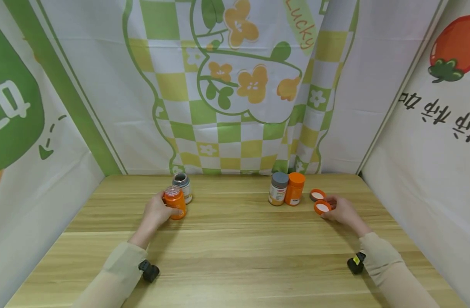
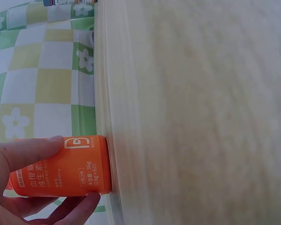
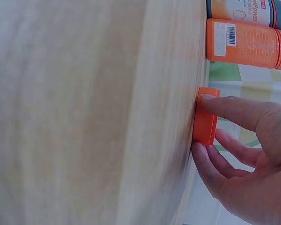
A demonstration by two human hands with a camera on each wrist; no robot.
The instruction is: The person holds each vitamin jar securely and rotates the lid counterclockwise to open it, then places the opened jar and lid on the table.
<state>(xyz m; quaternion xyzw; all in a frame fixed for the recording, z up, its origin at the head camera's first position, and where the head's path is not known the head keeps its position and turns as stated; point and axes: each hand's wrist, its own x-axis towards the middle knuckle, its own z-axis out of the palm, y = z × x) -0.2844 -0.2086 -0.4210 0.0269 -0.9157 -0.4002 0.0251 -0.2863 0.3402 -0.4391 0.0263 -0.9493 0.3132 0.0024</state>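
My left hand (image 1: 156,210) grips an uncapped orange supplement bottle (image 1: 175,205) between thumb and fingers; its printed label faces the left wrist view, where the bottle (image 2: 84,166) has its base at the table. Right behind it is an uncapped grey-necked bottle (image 1: 186,190), partly hidden by the orange one. At the right side, my right hand (image 1: 341,210) pinches an orange cap (image 1: 322,208) by its edge, its white inside facing up. In the right wrist view the cap (image 3: 206,116) sits low at the tabletop. A second cap (image 1: 317,195) lies just behind it.
A grey-lidded bottle (image 1: 278,190) and a closed orange bottle (image 1: 295,189) stand side by side at the back, left of the caps. A patterned cloth (image 1: 235,141) hangs along the back edge of the wooden table (image 1: 235,256).
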